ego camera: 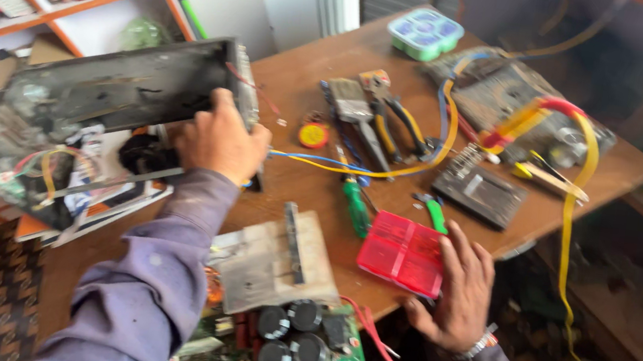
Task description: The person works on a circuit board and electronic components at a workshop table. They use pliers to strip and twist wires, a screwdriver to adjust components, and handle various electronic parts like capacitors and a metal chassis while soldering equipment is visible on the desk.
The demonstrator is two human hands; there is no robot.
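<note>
My left hand [219, 141] grips the right end of a black metal device casing [105, 99], tilted up off the wooden table [301, 73], with coloured wires and parts showing underneath. My right hand [458, 289] rests its spread fingers on the right edge of a red plastic compartment box [402, 250] near the table's front edge. A green circuit board [278, 345] with black capacitors and a grey heat sink [272, 260] lies between my arms.
Pliers, a brush and green-handled screwdrivers [355, 204] lie mid-table. A black module [480, 192], a dusty board with yellow and red cables [523, 115] and a green-white box [425, 33] sit further back. Shelves [51, 4] stand at the left.
</note>
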